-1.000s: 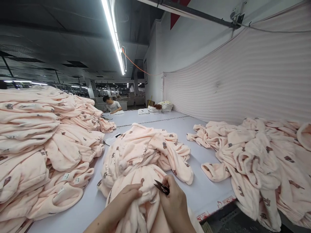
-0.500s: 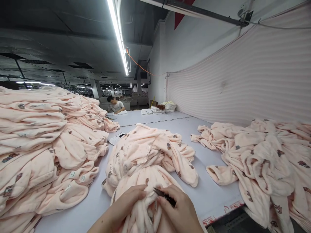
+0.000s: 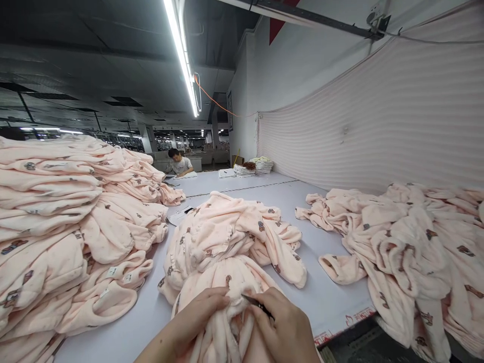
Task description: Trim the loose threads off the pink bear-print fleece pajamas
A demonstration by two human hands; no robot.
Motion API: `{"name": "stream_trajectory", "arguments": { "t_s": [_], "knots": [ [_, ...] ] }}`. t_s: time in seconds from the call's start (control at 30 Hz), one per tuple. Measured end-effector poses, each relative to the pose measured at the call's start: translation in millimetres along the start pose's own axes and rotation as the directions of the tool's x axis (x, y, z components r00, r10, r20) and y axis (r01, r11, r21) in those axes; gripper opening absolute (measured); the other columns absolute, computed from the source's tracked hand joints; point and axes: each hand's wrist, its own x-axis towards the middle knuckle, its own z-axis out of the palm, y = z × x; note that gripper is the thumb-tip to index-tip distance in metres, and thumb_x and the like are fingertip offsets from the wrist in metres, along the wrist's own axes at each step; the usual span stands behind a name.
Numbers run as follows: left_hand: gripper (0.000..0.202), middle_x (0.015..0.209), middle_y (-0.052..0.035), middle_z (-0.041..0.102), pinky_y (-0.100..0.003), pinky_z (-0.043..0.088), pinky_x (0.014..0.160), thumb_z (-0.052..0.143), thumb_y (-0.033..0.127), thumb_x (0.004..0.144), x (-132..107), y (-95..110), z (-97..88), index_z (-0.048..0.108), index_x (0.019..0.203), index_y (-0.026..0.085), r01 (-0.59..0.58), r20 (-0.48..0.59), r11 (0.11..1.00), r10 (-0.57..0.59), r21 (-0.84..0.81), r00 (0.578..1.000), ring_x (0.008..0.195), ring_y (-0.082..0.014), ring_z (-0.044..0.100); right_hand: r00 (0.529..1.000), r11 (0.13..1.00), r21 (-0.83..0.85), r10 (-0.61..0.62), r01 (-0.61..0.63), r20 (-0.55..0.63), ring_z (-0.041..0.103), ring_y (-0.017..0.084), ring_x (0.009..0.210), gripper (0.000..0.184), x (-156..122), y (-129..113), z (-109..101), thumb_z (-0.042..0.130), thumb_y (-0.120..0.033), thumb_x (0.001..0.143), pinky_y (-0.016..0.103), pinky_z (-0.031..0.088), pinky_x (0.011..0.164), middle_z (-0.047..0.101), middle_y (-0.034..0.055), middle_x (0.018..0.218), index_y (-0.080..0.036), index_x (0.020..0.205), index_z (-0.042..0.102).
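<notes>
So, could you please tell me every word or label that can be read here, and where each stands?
None can be read with certainty.
Red print on the table's edge: too blurred.
White labels in the left pink fleece pile: too small.
Distant T-shirt lettering: too small.

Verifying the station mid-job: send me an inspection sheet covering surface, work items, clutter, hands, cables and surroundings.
Surface: pale table, red print along its near right edge.
Work items: pink garment bunched under the hands; dark snips, tip at the fabric; blade gap cannot be told.
Clutter: garment pile at left; loose garments at right, overhanging the near edge.
Left hand: pinching the garment.
Right hand: gripping the snips.
Cables: orange cord beside the ceiling light; none seen on the table.
Surroundings: co-worker at the far end; striped sheet along the right wall.
</notes>
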Motion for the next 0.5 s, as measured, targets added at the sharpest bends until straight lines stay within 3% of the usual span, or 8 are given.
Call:
{"name": "stream_trajectory", "arguments": {
  "t_s": [0.23, 0.37, 0.5],
  "knots": [
    [0.015, 0.072, -0.0014, 0.067, -0.026, 0.044, 0.070, 0.058, 0.027, 0.077, 2.7, -2.2, 0.5, 0.068, 0.079, 0.015, 0.006, -0.018, 1.000, -0.005, 0.027, 1.000, 0.070, -0.0169, 0.057, 0.999, 0.999, -0.047, -0.019, 0.017, -0.042, 0.066, 0.021, 0.083, 0.022, -0.6, -2.8, 2.7, 0.055, -0.024, 0.084, 0.026, 0.044, 0.068, 0.069, 0.0014, 0.090, -0.029, 0.100, 0.069],
    [0.018, 0.072, -0.0015, 0.067, -0.026, 0.044, 0.067, 0.061, 0.031, 0.076, 4.3, -5.1, 0.1, 0.068, 0.079, 0.015, 0.019, -0.055, 0.997, -0.015, 0.075, 0.998, 0.069, -0.0173, 0.057, 0.999, 0.995, 0.094, 0.018, -0.014, -0.040, 0.066, 0.020, 0.088, 0.021, 1.2, -3.4, 2.3, 0.058, -0.022, 0.081, 0.025, 0.045, 0.074, 0.070, 0.0012, 0.094, -0.028, 0.097, 0.070],
    [0.017, 0.075, -0.0026, 0.068, -0.025, 0.045, 0.070, 0.058, 0.026, 0.078, 3.4, -4.1, 1.8, 0.069, 0.083, 0.013, 0.010, -0.033, 0.999, -0.008, 0.034, 0.999, 0.071, -0.0163, 0.058, 0.999, 0.992, 0.119, 0.039, -0.035, -0.032, 0.066, 0.020, 0.086, 0.019, 1.1, -3.2, -0.6, 0.057, -0.022, 0.082, 0.026, 0.045, 0.073, 0.070, 0.0014, 0.091, -0.026, 0.094, 0.071]
  ]
}}
